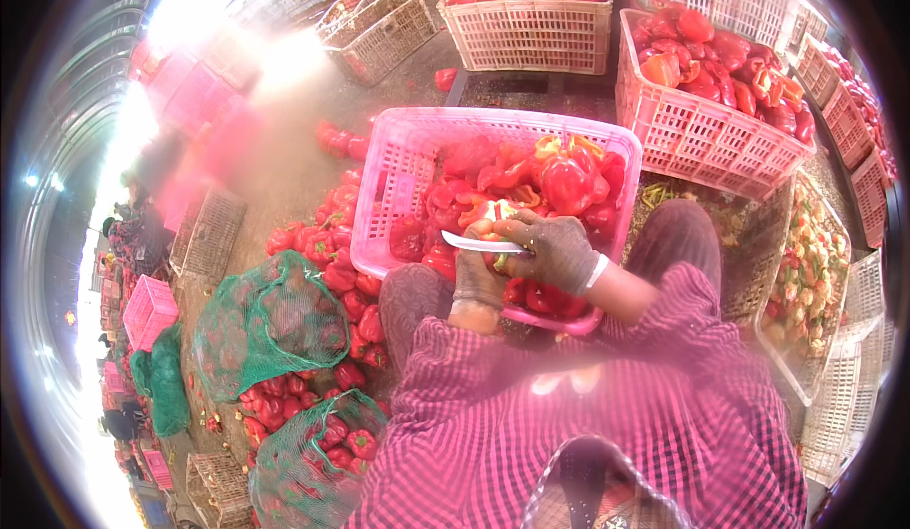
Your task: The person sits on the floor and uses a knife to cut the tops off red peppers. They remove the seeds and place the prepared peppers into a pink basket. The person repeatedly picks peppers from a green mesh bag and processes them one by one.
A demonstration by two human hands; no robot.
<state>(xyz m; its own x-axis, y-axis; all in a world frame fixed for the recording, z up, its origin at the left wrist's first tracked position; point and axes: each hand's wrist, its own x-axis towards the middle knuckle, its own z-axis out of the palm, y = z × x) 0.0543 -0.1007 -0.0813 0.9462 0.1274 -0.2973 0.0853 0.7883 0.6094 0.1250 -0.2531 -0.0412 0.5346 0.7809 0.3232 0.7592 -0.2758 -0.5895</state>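
Both of my hands wear dark, soiled gloves and meet over the near side of a pink plastic basket [389, 195]. My right hand [551, 250] grips a knife, its pale curved blade [478, 243] pointing left. Behind the blade, my left hand [478, 279] holds a cut bell pepper [490, 213] with its pale inside showing; the fingers partly hide it. Red bell peppers [569, 180] fill much of the basket, several of them cut open. The basket stands between my knees.
Loose red peppers [341, 273] and green mesh sacks of peppers [274, 326] lie at left. Crates of peppers stand ahead [526, 35] and ahead right [711, 127]. A container of pale pepper cores [807, 273] is at right. Stacked crates [380, 38] sit farther back.
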